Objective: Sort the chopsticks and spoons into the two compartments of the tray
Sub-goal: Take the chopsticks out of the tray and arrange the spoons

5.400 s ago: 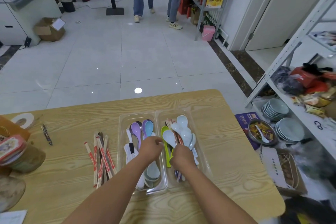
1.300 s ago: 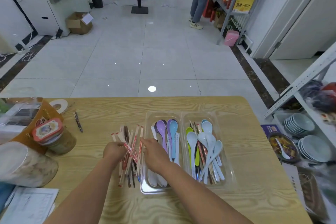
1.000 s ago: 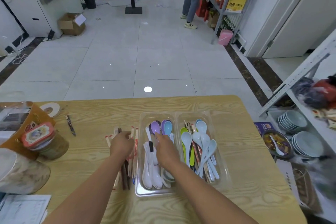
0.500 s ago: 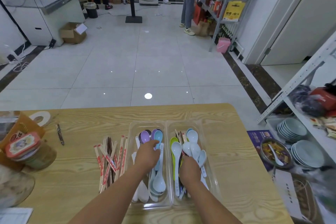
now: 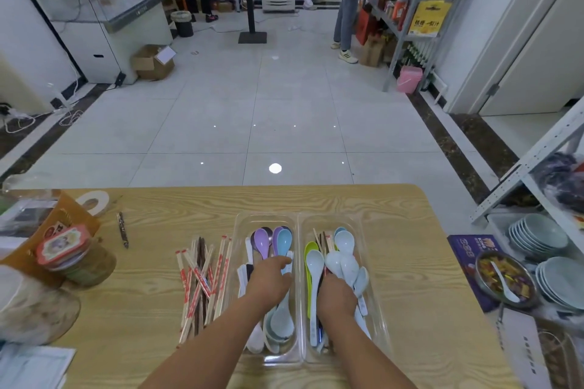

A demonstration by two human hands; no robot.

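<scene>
A clear two-compartment tray lies on the wooden table. Its left compartment holds purple, blue and white spoons. The right one holds pale blue, white and green spoons mixed with chopsticks. A loose pile of red-and-white wrapped chopsticks lies on the table left of the tray. My left hand is down in the left compartment, fingers and thumb around white spoon handles. My right hand is in the right compartment, fingers curled among spoons and chopsticks; what they grip is hidden.
At the table's left stand a jar with a red lid, an orange box, a tape roll and a pen. Stacked plates and a food bowl sit low on the right. People stand far off.
Over the last second both hands left the chopstick pile and went into the tray, left hand in the left compartment, right hand in the right. My view has tilted up slightly.
</scene>
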